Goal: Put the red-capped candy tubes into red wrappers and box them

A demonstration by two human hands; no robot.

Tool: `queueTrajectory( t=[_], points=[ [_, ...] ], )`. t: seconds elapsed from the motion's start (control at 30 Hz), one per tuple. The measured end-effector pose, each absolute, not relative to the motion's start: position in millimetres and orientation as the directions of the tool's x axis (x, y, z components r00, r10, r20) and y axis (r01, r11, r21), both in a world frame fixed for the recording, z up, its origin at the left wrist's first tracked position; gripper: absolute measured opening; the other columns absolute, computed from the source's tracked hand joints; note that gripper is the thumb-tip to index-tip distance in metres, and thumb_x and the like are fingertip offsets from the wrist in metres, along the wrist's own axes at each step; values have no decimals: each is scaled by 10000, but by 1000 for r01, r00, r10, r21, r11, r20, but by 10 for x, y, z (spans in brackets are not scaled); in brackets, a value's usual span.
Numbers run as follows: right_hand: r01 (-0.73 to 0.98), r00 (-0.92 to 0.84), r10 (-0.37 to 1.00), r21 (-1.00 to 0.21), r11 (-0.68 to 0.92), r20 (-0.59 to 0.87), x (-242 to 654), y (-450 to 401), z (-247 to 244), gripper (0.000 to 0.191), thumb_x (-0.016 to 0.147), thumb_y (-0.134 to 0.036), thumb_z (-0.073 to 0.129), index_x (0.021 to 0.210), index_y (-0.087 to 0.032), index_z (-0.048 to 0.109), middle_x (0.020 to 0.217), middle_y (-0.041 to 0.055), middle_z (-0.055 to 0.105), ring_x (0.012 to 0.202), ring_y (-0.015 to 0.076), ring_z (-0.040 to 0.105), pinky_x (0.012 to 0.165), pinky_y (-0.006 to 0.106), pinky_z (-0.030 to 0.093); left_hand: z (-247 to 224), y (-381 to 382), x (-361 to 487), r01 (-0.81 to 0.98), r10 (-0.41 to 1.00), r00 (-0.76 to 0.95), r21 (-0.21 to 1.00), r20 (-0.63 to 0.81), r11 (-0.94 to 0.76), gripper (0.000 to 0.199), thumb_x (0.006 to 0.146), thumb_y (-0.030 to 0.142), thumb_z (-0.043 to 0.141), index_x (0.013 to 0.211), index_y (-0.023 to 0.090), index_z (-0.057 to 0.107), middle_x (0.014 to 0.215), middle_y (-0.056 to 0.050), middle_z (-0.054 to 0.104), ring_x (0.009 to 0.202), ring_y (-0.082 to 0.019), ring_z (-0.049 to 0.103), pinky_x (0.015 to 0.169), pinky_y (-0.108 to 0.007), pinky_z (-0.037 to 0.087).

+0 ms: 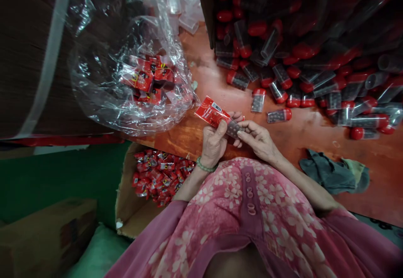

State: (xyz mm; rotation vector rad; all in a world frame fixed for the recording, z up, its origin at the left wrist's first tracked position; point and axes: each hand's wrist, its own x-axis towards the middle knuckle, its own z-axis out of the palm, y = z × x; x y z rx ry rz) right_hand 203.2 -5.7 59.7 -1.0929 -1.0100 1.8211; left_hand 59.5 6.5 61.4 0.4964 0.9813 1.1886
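Note:
Between my hands is a red printed packet (209, 111) with a barcode. A clear tube of dark pellets (233, 128) lies at its right end; I cannot tell how far the tube sits inside the packet. My left hand (214, 140), with a green bead bracelet (206, 165) at the wrist, pinches the packet's lower edge, thumb on top. The fingers of my right hand (258, 140) close around the tube's right end. Just beyond them, a red-capped tube (278, 115) lies on the orange table (217, 76), beside an upright-looking one (258, 100).
A large heap of red-capped tubes (283, 76) fills the back right. At the left, a clear plastic bag (103, 114) contains several red packets (141, 80). Below it, a cardboard box (127, 185) holds many red packets. Dark cloth gloves (330, 171) lie at right.

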Motion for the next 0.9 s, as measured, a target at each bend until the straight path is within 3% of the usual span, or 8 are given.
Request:
queueTrajectory(
  t=[0.13, 0.27, 0.4, 0.57, 0.63, 0.8, 0.9],
  points=[
    [-157, -278, 915, -926, -344, -292, 1983, -84, 572, 390, 890, -545, 690, 1075, -210, 610, 748, -21, 678, 649, 121, 669, 662, 262, 573, 596, 73, 601, -554, 903, 45, 742, -427, 378, 484, 684, 576, 863, 931, 171, 767, 1013, -102, 801, 1106, -275, 739, 963, -394, 592],
    [1, -195, 956, -975, -222, -218, 1962, -123, 560, 346, 950, -506, 615, 1144, -219, 598, 924, 19, 694, 694, 122, 682, 685, 281, 597, 566, 120, 597, -582, 867, 32, 696, -498, 421, 470, 590, 530, 930, 842, 161, 782, 891, -70, 806, 999, -249, 764, 953, -373, 588],
    [140, -184, 981, -989, -37, -63, 1981, -110, 561, 248, 1000, -385, 565, 1174, -213, 605, 1021, 51, 723, 753, 136, 690, 740, 301, 596, 545, 163, 580, -627, 866, -24, 682, -499, 376, 446, 513, 486, 974, 765, 172, 784, 797, -15, 795, 833, -170, 764, 906, -291, 583],
    [278, -191, 968, -937, 212, 162, 2001, -66, 551, 185, 995, -270, 566, 1151, -195, 630, 1054, 82, 743, 900, 176, 715, 860, 339, 585, 560, 167, 570, -669, 872, -52, 665, -487, 332, 397, 523, 436, 983, 754, 177, 789, 771, 8, 790, 747, -102, 739, 856, -210, 559],
    [226, -175, 976, -959, 169, 131, 2003, -60, 542, 192, 997, -298, 571, 1149, -199, 635, 1027, 66, 735, 823, 153, 715, 803, 311, 590, 571, 158, 570, -663, 874, -16, 660, -485, 354, 415, 532, 449, 978, 787, 173, 802, 816, -16, 803, 793, -126, 754, 875, -225, 565],
    [-48, -181, 965, -978, -201, -190, 2009, -47, 542, 363, 958, -531, 608, 1129, -211, 633, 738, -24, 679, 610, 114, 665, 621, 245, 577, 602, 145, 569, -624, 875, 68, 664, -480, 413, 444, 566, 486, 957, 828, 158, 812, 902, -76, 814, 964, -225, 773, 969, -322, 577],
    [-64, -171, 967, -977, -204, -191, 1991, -35, 570, 379, 940, -549, 627, 1107, -209, 635, 729, -29, 665, 605, 105, 651, 624, 238, 577, 626, 146, 559, -614, 873, 85, 665, -479, 425, 422, 579, 463, 957, 820, 154, 803, 921, -84, 813, 1037, -251, 761, 1013, -351, 567]
  ],
)
